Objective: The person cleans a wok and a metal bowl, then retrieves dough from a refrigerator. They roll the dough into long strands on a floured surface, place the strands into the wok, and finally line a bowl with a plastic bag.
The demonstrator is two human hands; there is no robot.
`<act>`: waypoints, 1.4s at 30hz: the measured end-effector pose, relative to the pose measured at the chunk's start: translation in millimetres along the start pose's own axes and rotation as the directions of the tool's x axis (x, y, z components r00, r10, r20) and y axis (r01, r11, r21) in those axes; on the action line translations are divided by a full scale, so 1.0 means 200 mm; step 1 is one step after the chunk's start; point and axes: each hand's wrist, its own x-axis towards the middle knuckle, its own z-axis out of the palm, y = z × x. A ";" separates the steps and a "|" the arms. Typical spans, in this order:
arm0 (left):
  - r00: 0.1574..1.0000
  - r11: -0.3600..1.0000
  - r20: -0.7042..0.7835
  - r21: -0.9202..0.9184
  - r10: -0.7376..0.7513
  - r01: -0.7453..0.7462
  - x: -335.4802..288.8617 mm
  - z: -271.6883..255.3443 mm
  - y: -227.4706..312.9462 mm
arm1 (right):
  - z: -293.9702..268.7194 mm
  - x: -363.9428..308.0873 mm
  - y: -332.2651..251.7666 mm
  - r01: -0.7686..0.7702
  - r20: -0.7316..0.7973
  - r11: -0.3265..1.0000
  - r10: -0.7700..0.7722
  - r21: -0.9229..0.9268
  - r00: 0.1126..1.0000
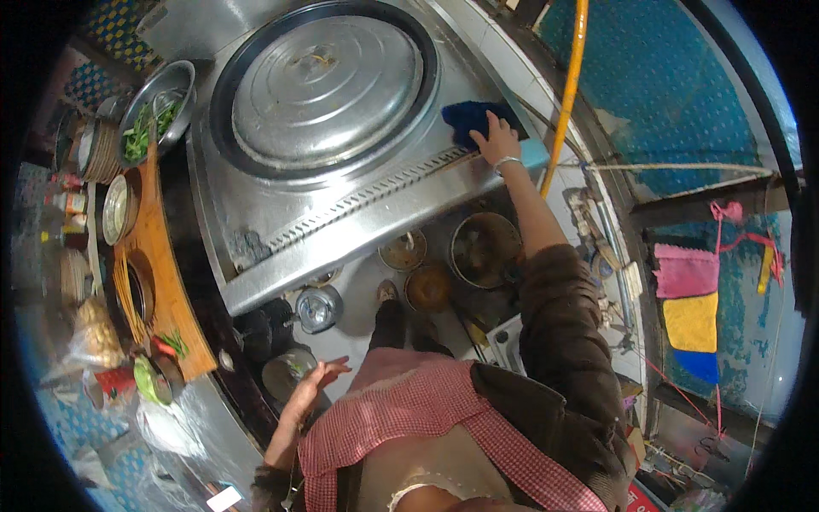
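Observation:
My right hand (500, 141) is at the right front corner of a steel stove top (273, 209), its curved fingers over a dark blue cloth (463, 120). The cloth lies bunched against the metal, partly covered by the fingers. A bracelet circles that wrist. My left hand (316, 388) hangs in the air beside my checked apron (401, 384), with its fingers extended and nothing in it. Set into the stove is a big wok rim (223, 111), covered by a round domed metal lid (328, 90). A slotted strip (367, 196) runs along the stove's front.
On the left, a wooden board (175, 282) bears bowls and chopsticks; a metal bowl of greens (158, 115) stands beyond. A kettle (318, 309) and several pots, including a large pot (485, 249), stand on the floor below the stove. An orange hose (570, 94) rises at right.

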 end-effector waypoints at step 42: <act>0.730 0.857 -0.450 0.297 0.515 -0.421 0.29 -0.36 0.34 | 0.01 -0.80 -0.85 0.295 0.167 0.733 -0.486 0.613 0.858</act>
